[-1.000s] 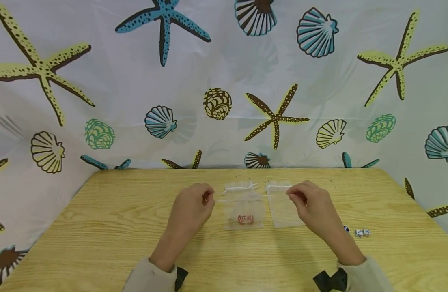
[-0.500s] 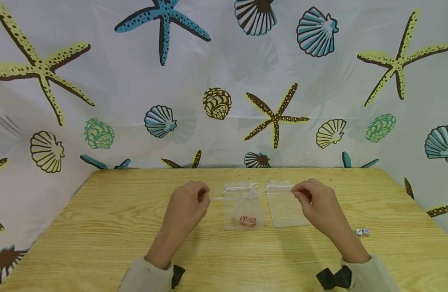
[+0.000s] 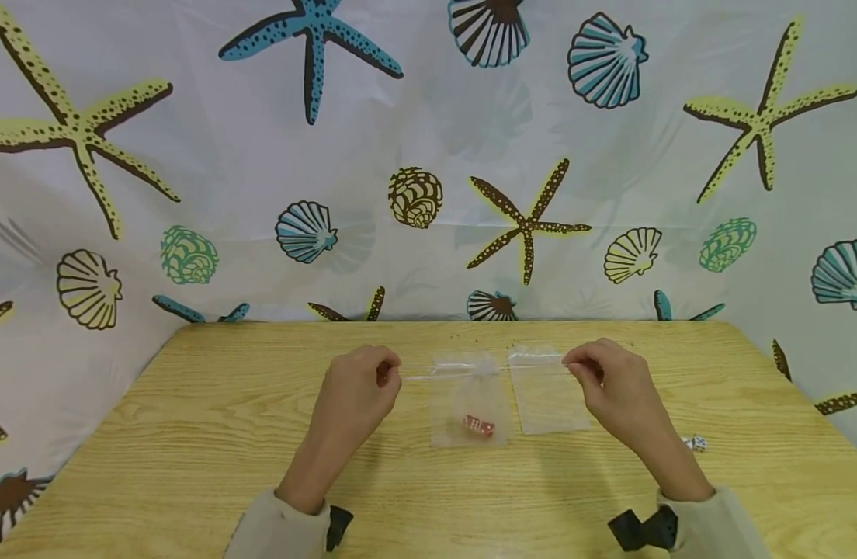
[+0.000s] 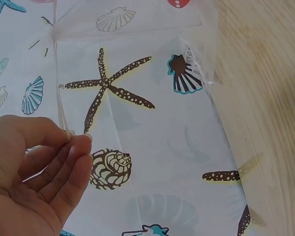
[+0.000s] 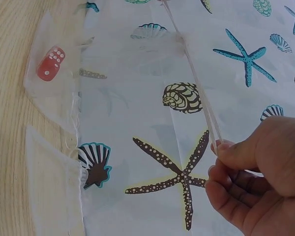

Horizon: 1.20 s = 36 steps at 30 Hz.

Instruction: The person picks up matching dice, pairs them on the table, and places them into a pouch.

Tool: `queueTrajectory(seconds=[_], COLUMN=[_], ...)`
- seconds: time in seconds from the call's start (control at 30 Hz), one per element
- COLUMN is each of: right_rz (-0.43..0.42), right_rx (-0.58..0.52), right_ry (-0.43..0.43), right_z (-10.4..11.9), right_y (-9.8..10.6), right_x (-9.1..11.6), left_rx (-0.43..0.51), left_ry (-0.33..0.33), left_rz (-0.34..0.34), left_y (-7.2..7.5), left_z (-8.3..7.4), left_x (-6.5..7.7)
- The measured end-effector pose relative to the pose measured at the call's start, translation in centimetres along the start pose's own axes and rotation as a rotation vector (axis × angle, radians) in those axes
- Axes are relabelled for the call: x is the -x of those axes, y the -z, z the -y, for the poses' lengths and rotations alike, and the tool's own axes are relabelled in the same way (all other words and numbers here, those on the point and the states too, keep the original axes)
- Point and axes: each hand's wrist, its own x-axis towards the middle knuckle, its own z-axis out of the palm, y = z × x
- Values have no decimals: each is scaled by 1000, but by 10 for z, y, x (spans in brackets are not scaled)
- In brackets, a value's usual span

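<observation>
A sheer white drawstring pouch (image 3: 479, 400) hangs between my hands, its neck bunched tight. Red dice (image 3: 478, 425) with white pips sit together at its bottom. My left hand (image 3: 364, 392) pinches the drawstring (image 4: 62, 115) between thumb and index finger, drawn out to the left. On the other side, my right hand (image 3: 615, 384) pinches the opposite drawstring loop (image 5: 202, 93), also pulled taut. Behind the hanging pouch, a flat sheer pouch (image 3: 442, 431) lies on the table. Just right of it is another flat pouch (image 3: 550, 400), near my right fingertips in the head view.
White dice (image 3: 695, 443) lie on the wooden table (image 3: 226, 435), partly covered by my right forearm. Beyond the table's far edge hangs a white curtain (image 3: 428, 101) printed with starfish and shells. Dark straps show at both cuffs.
My hands have moved apart, the right one rightward and slightly up, and the pouch's neck has gathered. The red dice shifted slightly right and down. A blue die is now hidden behind my right forearm.
</observation>
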Motion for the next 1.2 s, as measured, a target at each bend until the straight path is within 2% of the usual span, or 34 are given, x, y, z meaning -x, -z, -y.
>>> queueTrajectory(seconds=[0.47, 0.6, 0.9, 1.03, 1.2], right_rz=[-26, -11, 9, 35, 96], right_rx=[18, 2, -27, -60, -113], right_ry=[20, 28, 39, 47, 83], right_z=[1, 3, 15, 22, 35], right_y=[0, -3, -5, -15, -35], right_x=[-2, -6, -19, -28, -38], left_rx=[2, 9, 6, 5, -51], left_ry=[-11, 3, 19, 31, 56], left_rz=[-11, -32, -32, -40, -41], left_y=[4, 11, 26, 38, 57], left_z=[-1, 0, 8, 17, 32], left_x=[-1, -1, -2, -2, 5])
